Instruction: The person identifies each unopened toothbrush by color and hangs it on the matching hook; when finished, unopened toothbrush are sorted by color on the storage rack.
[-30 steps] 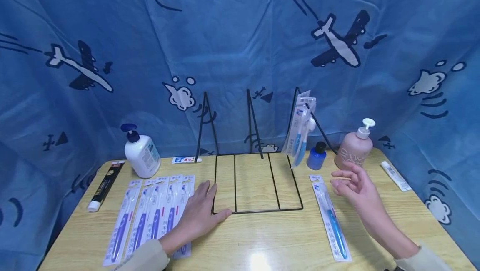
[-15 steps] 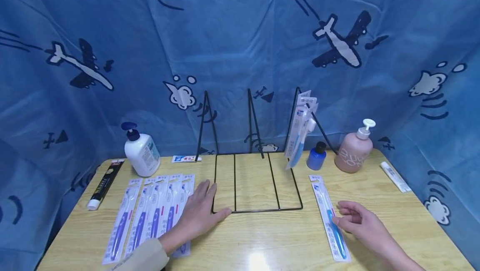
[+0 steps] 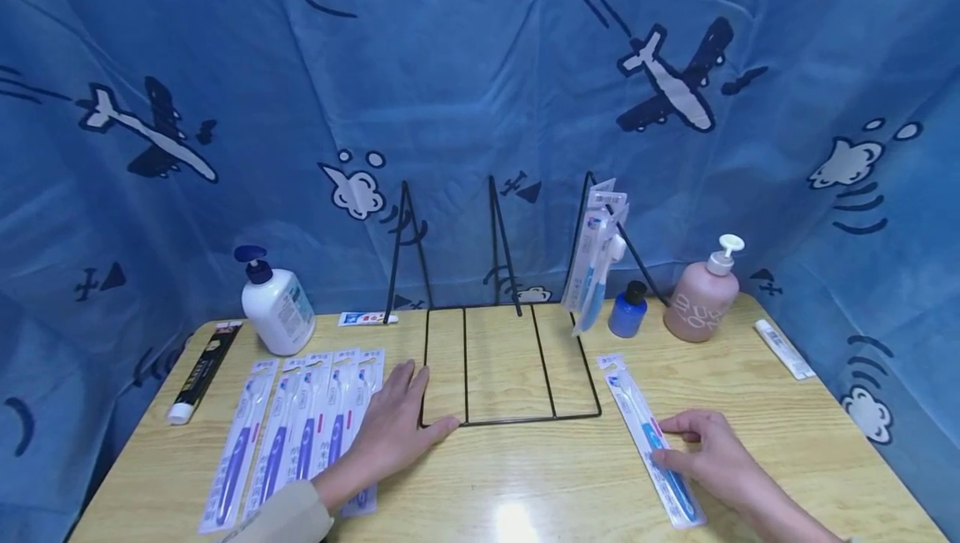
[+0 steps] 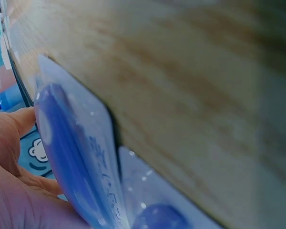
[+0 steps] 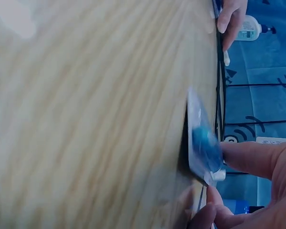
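Note:
My right hand (image 3: 708,453) pinches a blister-packed blue toothbrush (image 3: 632,401) across its lower half, thumb on one long edge and fingers on the other. In the right wrist view the pack (image 5: 203,143) stands between thumb and fingertips, just over the wood. My left hand (image 3: 397,426) rests with extended fingers at the front left corner of a black wire rack (image 3: 510,421). Beside and partly under that forearm lie several packed purple toothbrushes (image 3: 238,460). Blue toothbrush packs (image 3: 597,251) hang from the rack's right prong.
A white pump bottle (image 3: 279,309) and a black toothpaste tube (image 3: 202,376) stand and lie at the left. Behind the rack's left side is a small toothpaste tube (image 3: 366,319). At the right are a blue bottle (image 3: 627,314), a pink pump bottle (image 3: 701,301) and a white tube (image 3: 783,349).
My right hand has come down from beside the pink bottle and taken hold of the blue toothbrush pack, whose top has swung slightly left. The left hand stays put.

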`<state>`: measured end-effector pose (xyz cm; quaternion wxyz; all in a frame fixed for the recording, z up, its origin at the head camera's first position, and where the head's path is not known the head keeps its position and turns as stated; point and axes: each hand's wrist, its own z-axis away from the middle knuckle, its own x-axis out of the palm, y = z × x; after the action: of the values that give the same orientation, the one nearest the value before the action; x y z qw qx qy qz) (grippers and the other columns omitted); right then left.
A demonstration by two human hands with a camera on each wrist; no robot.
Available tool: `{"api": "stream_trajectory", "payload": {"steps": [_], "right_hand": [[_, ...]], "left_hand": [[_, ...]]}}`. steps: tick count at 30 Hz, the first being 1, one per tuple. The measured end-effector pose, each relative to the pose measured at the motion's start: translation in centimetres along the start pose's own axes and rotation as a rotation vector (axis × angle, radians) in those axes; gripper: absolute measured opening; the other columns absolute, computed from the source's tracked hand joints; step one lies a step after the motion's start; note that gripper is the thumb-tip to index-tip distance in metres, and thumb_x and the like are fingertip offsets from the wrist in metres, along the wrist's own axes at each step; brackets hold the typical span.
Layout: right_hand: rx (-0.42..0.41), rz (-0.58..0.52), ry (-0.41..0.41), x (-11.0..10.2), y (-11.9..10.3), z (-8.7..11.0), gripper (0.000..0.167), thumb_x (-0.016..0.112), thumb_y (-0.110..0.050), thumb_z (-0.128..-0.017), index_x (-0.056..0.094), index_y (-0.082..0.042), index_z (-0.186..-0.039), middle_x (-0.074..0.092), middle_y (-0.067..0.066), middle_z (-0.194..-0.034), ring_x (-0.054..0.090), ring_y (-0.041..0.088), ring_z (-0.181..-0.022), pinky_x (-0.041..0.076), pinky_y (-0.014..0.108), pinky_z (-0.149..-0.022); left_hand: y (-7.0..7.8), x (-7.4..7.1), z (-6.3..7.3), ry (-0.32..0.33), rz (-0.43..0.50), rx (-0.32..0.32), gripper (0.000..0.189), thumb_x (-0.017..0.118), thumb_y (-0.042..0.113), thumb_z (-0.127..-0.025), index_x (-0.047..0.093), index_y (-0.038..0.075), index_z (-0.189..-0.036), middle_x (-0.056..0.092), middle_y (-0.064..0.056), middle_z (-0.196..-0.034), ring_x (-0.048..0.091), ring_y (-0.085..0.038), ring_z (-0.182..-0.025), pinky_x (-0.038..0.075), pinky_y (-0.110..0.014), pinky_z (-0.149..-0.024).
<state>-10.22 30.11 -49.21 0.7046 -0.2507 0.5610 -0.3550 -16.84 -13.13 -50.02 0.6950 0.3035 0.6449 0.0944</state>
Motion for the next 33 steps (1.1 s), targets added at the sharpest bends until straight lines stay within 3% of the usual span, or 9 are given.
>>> {"api": "stream_trajectory", "payload": {"steps": [6, 9, 15, 20, 24, 27, 33], "right_hand": [[0.053, -0.137, -0.077, -0.1, -0.1, 0.5, 0.049, 0.084, -0.007, -0.094, 0.062, 0.015, -0.132, 0.069, 0.010, -0.115, 0.063, 0.024, -0.102, 0.055, 0.034, -0.080], [0.091, -0.278, -0.197, -0.4, 0.5, 0.9, 0.057, 0.082, -0.012, -0.098, 0.054, 0.013, -0.140, 0.072, 0.006, -0.108, 0.069, 0.022, -0.093, 0.061, 0.037, -0.074], [0.062, -0.566, -0.448, -0.8, 2.0, 1.7, 0.070, 0.071, -0.015, -0.108, 0.031, 0.011, -0.160, 0.071, 0.009, -0.117, 0.074, 0.029, -0.098, 0.066, 0.049, -0.078], [0.083, -0.655, -0.511, -0.8, 2.2, 2.3, 0.069, 0.064, -0.016, -0.113, 0.023, 0.003, -0.165, 0.067, 0.010, -0.122, 0.072, 0.030, -0.102, 0.066, 0.047, -0.083], [0.094, -0.673, -0.493, -0.5, 1.5, 2.9, 0.075, 0.066, -0.017, -0.112, 0.015, -0.006, -0.165, 0.064, 0.011, -0.131, 0.070, 0.034, -0.105, 0.064, 0.048, -0.087], [0.008, -0.653, -0.428, -0.3, 0.9, 3.0, 0.073, 0.066, -0.014, -0.111, 0.014, -0.016, -0.162, 0.062, 0.011, -0.135, 0.070, 0.034, -0.107, 0.065, 0.048, -0.086], [-0.437, -0.683, -0.210, -0.3, 0.2, 2.8, 0.067, 0.057, 0.013, -0.105, 0.029, -0.028, -0.150, 0.066, -0.001, -0.127, 0.074, 0.020, -0.109, 0.065, 0.039, -0.084]], "left_hand": [[0.0, 0.0, 0.0, 0.003, 0.014, 0.009, 0.093, 0.078, 0.049, -0.100, 0.042, -0.009, -0.162, 0.028, -0.034, -0.170, 0.023, -0.052, -0.159, 0.023, -0.072, -0.125], [0.0, 0.1, 0.0, 0.006, 0.019, 0.015, 0.093, 0.079, 0.049, -0.100, 0.042, -0.009, -0.161, 0.028, -0.035, -0.170, 0.023, -0.053, -0.158, 0.023, -0.073, -0.124], [-0.1, 0.2, 0.0, 0.014, 0.024, 0.024, 0.092, 0.079, 0.049, -0.099, 0.043, -0.010, -0.161, 0.029, -0.036, -0.169, 0.024, -0.054, -0.158, 0.023, -0.073, -0.124], [-0.1, 0.2, 0.0, 0.019, 0.014, 0.022, 0.093, 0.078, 0.050, -0.099, 0.042, -0.010, -0.161, 0.029, -0.036, -0.169, 0.024, -0.054, -0.158, 0.022, -0.073, -0.124], [0.0, 0.0, 0.0, 0.002, 0.010, 0.006, 0.093, 0.078, 0.051, -0.100, 0.042, -0.009, -0.162, 0.029, -0.035, -0.170, 0.024, -0.053, -0.159, 0.023, -0.073, -0.124], [0.0, -0.1, 0.1, -0.008, 0.005, -0.002, 0.094, 0.077, 0.051, -0.100, 0.041, -0.008, -0.162, 0.028, -0.034, -0.171, 0.024, -0.052, -0.159, 0.023, -0.072, -0.124], [0.1, 0.0, 0.1, 0.003, 0.003, 0.006, 0.094, 0.078, 0.051, -0.100, 0.041, -0.008, -0.162, 0.028, -0.035, -0.170, 0.023, -0.053, -0.159, 0.023, -0.073, -0.124]]}}
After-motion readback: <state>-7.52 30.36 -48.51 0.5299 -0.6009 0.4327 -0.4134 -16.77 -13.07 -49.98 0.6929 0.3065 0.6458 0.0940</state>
